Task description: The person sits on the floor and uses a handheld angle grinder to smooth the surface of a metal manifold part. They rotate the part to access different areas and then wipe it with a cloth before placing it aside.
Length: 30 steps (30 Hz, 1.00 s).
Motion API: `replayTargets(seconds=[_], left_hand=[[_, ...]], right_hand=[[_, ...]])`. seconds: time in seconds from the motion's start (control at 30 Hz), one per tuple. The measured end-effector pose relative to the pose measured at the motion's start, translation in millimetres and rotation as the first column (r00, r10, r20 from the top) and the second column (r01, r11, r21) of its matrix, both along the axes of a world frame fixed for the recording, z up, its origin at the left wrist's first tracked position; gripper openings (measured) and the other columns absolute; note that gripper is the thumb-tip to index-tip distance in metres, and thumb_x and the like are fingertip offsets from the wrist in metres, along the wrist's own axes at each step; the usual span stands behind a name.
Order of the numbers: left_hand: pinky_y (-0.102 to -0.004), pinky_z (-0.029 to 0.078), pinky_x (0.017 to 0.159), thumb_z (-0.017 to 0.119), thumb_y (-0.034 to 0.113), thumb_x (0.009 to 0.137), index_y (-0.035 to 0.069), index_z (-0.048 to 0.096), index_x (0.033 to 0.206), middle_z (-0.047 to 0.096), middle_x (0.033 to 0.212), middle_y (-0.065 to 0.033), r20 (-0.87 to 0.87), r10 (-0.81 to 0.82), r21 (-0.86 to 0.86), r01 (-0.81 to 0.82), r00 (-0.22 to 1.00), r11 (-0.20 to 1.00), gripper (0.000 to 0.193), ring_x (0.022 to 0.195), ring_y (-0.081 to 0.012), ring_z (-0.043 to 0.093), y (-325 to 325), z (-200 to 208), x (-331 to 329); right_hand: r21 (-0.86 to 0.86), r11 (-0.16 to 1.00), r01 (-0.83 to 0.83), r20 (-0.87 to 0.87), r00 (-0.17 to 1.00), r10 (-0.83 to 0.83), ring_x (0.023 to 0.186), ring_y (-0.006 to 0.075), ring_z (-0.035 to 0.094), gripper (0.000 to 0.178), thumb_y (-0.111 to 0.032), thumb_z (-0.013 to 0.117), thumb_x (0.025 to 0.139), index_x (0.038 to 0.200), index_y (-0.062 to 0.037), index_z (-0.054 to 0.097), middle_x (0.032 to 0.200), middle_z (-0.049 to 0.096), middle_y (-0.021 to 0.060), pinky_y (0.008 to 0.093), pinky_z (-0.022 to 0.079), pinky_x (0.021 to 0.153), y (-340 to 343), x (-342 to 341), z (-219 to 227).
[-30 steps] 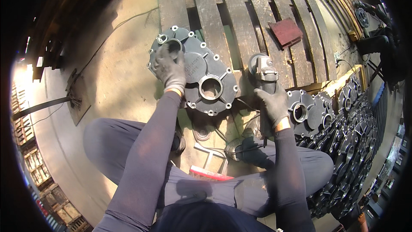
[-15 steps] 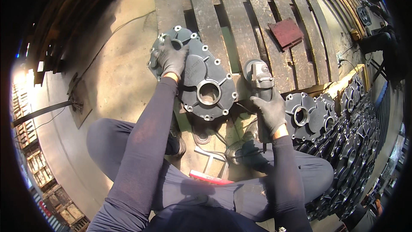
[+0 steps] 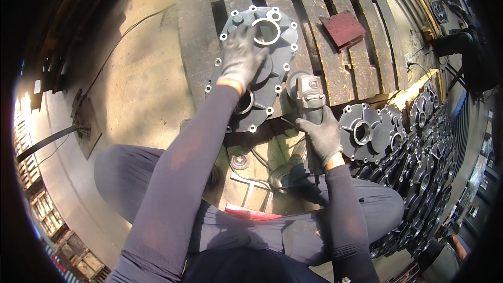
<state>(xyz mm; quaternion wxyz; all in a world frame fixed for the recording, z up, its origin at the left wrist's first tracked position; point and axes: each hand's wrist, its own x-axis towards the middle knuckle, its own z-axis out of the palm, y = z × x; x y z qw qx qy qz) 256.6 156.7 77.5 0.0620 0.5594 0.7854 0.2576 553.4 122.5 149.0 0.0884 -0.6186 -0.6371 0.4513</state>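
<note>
A dark grey cast-metal housing cover (image 3: 272,81), with bolt holes round its rim and two round bores, lies flat on the pallet's near edge. My gloved left hand (image 3: 242,58) rests across its upper left part, fingers closed on the casting beside the larger bore; the fingertips are partly hidden. Right of the cover, my gloved right hand (image 3: 323,135) is wrapped round the body of an angle grinder (image 3: 310,94). The grinder's disc end points away from me, close to the cover's right rim but apart from it.
A wooden pallet (image 3: 335,76) with gaps between its slats is before me. A dark red block (image 3: 343,30) lies on it. Several similar covers (image 3: 367,132) are stacked at right. A red-edged metal frame (image 3: 251,211) and cables lie between my legs. A person (image 3: 461,47) is at far right.
The cover has turned and shifted away from me, its larger bore now at the far end. My left hand has moved right with it. The grinder stays in my right hand.
</note>
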Motion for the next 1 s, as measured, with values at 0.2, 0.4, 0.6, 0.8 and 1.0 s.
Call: replayTargets(seconds=[0.2,0.4,0.6,0.8,1.0], left_hand=[[-0.0587,0.045,0.118,0.075,0.049,0.099,0.006,0.061,0.152,0.057,0.159,-0.0224,-0.122,0.218,-0.123,-0.232,0.968,0.965,0.069,0.141,-0.0446,0.059,-94,-23,10],[-0.0586,0.04,0.124,0.067,0.053,0.103,0.008,0.059,0.157,0.055,0.163,-0.0233,-0.145,0.216,-0.133,-0.235,0.966,0.963,0.071,0.145,-0.0482,0.054,-106,-41,8],[-0.058,0.037,0.126,0.07,0.05,0.1,0.004,0.063,0.152,0.054,0.162,-0.0212,-0.057,0.22,-0.118,-0.225,0.974,0.967,0.07,0.15,-0.0456,0.049,-103,-40,8],[-0.058,0.038,0.125,0.071,0.05,0.1,0.004,0.062,0.152,0.055,0.161,-0.021,-0.064,0.219,-0.124,-0.226,0.974,0.966,0.07,0.149,-0.0456,0.05,-106,-41,6],[-0.0572,0.036,0.127,0.07,0.051,0.1,0.006,0.062,0.154,0.054,0.162,-0.0195,-0.08,0.222,-0.127,-0.231,0.972,0.965,0.07,0.149,-0.0459,0.05,-105,-42,8]], right_hand=[[-0.011,1.0,0.003,-0.056,0.998,-0.004,0.107,0.038,0.079,0.06,-0.033,0.093,0.08,0.123,0.0011,0.07,0.114,0.08,0.0236,0.0467,0.06,0.095,-21,6,-12],[-0.013,0.995,-0.103,0.0,0.995,0.103,0.111,0.043,0.076,0.063,-0.035,0.091,0.08,0.128,-0.0013,0.068,0.119,0.078,0.0253,0.0488,0.059,0.098,-30,2,-14],[0.01,0.99,-0.138,0.058,0.989,0.137,0.114,0.044,0.075,0.063,-0.036,0.091,0.081,0.128,-0.0023,0.068,0.121,0.078,0.025,0.0492,0.059,0.1,-33,2,-17],[-0.027,0.997,-0.066,0.045,0.997,0.067,0.109,0.041,0.077,0.059,-0.034,0.093,0.081,0.122,0.0006,0.069,0.115,0.079,0.025,0.0486,0.059,0.097,-30,11,-5],[-0.02,0.996,-0.083,-0.005,0.997,0.083,0.111,0.0416,0.077,0.061,-0.035,0.092,0.081,0.126,-0.0017,0.068,0.118,0.079,0.0245,0.0481,0.059,0.098,-31,6,-7]])
